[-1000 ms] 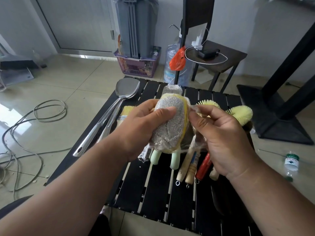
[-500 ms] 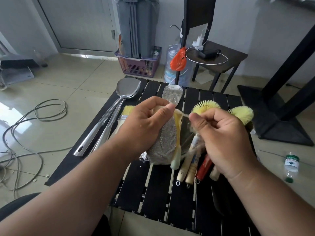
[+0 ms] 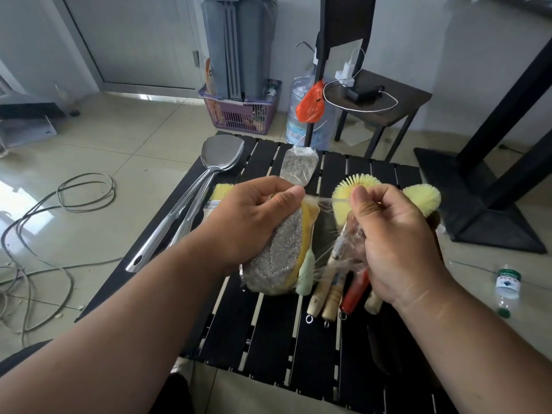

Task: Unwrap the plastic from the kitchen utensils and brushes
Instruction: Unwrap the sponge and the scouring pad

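Bright daylight, floor (image 3: pixel 21 201) glare at left — edges bowed, perhaps slightly soft.

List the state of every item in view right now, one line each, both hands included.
left hand: grips the scrubber pads.
right hand: pinches the plastic wrap.
scrubber pads: held above the table, partly wrapped.
plastic wrap: stretched taut between the hands.
bottle brushes: lying on the table.
metal spatulas: lying unwrapped on the table.
water bottle: lying on the floor.
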